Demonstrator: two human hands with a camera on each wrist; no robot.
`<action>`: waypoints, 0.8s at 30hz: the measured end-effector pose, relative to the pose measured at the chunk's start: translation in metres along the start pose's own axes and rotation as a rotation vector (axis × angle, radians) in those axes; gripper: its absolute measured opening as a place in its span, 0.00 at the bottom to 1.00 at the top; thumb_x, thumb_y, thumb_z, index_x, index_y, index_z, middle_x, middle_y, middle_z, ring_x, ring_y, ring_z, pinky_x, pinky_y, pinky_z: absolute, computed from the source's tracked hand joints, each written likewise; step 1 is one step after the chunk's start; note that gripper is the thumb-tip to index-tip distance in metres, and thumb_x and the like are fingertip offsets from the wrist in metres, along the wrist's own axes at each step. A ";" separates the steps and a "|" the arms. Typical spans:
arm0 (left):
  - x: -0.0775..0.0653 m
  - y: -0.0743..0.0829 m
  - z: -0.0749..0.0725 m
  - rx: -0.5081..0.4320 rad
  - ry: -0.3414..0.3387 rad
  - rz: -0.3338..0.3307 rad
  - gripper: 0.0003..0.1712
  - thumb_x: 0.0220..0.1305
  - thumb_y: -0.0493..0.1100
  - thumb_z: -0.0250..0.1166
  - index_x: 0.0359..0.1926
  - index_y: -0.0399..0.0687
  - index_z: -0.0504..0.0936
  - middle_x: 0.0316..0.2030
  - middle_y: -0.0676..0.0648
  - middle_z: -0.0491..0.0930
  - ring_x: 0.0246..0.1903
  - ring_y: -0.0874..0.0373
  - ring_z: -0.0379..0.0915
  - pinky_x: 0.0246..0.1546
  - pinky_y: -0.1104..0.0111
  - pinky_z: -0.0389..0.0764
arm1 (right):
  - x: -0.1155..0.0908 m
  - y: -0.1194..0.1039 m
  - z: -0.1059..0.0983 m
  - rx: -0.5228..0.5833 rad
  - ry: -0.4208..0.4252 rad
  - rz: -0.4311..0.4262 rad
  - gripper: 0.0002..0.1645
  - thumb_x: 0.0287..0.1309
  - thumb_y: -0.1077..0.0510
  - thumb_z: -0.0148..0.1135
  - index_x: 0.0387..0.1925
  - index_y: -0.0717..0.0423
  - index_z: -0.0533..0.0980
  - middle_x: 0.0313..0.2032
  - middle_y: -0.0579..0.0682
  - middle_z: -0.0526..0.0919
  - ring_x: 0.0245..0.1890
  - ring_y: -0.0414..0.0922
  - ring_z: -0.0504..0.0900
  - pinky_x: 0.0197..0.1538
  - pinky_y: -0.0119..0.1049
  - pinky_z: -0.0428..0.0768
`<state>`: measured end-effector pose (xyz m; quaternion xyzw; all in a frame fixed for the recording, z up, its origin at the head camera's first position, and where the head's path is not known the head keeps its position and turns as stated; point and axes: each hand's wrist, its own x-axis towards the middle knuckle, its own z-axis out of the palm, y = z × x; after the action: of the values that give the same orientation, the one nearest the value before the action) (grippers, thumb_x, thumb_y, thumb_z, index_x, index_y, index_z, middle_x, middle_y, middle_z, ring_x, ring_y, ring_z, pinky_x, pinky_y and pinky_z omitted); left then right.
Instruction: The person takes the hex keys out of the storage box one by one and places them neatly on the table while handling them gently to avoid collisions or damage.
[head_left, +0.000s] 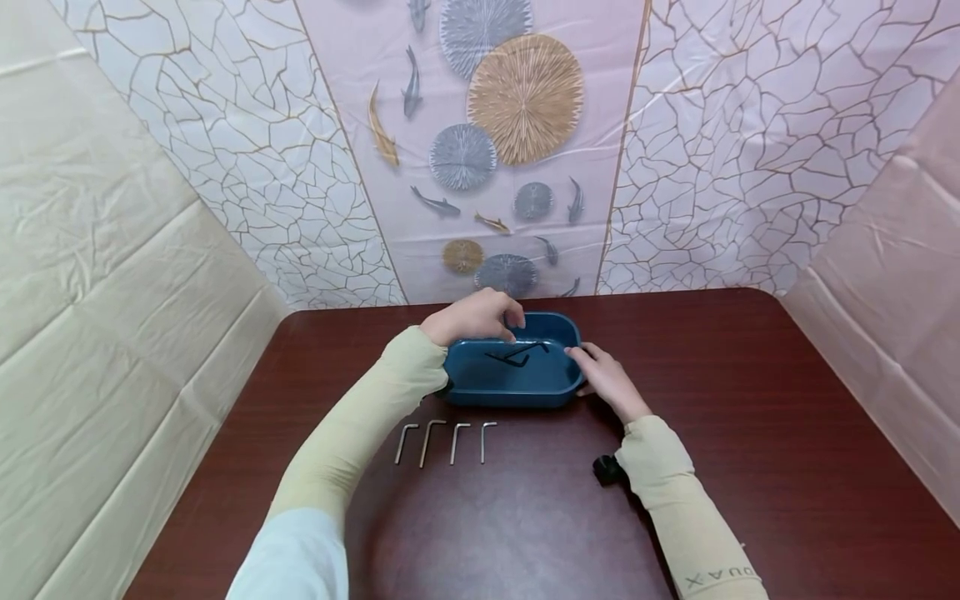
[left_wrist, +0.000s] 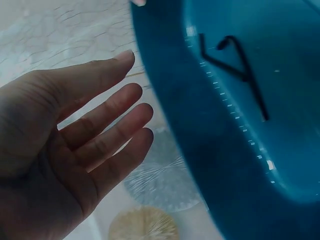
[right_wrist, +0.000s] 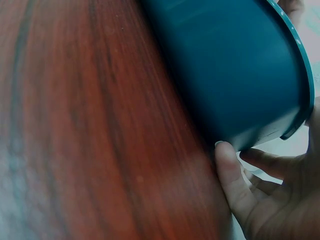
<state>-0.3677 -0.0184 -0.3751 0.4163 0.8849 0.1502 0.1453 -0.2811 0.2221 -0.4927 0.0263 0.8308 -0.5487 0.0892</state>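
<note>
A blue plastic bin (head_left: 510, 398) stands toward the back of the table, with two black hex keys (head_left: 517, 360) lying crossed on its floor. My left hand (head_left: 480, 317) is over the bin's back left part, its fingers loosely bent. Nothing sits between those fingers in the left wrist view, where the hand (left_wrist: 95, 135) appears beside the bin wall. At the bin's right end, my right hand (head_left: 606, 379) grips it, fingers at the rim and thumb (right_wrist: 231, 172) low against the outer wall. Several silver hex keys (head_left: 453, 443) lie in a row in front of the bin.
The dark red wooden table (head_left: 750, 400) reaches back to a patterned cloth wall (head_left: 495, 208), with pale cloth on both sides. A small black device (head_left: 606, 471) is at the right wrist, just above the table.
</note>
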 end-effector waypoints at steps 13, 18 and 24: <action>0.025 0.002 0.033 0.059 -0.203 -0.067 0.18 0.64 0.37 0.71 0.55 0.45 0.84 0.48 0.48 0.82 0.48 0.57 0.77 0.47 0.66 0.79 | 0.000 -0.001 0.000 0.003 -0.008 0.026 0.42 0.73 0.36 0.47 0.75 0.58 0.58 0.65 0.64 0.70 0.36 0.50 0.83 0.43 0.42 0.83; 0.030 -0.001 0.043 0.062 -0.225 -0.077 0.17 0.63 0.37 0.72 0.53 0.45 0.84 0.45 0.48 0.82 0.43 0.58 0.77 0.45 0.68 0.79 | 0.001 -0.001 0.000 0.002 0.001 0.019 0.41 0.74 0.36 0.47 0.75 0.58 0.59 0.65 0.64 0.70 0.36 0.51 0.83 0.42 0.42 0.83; 0.030 -0.006 0.052 0.070 -0.241 -0.112 0.16 0.63 0.37 0.72 0.52 0.47 0.84 0.44 0.49 0.81 0.41 0.59 0.77 0.44 0.68 0.79 | 0.001 -0.001 0.000 -0.003 -0.002 0.021 0.42 0.73 0.35 0.46 0.75 0.58 0.59 0.64 0.64 0.71 0.35 0.51 0.83 0.43 0.42 0.83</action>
<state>-0.3705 0.0093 -0.4285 0.3862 0.8876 0.0600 0.2439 -0.2820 0.2221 -0.4921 0.0344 0.8311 -0.5467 0.0956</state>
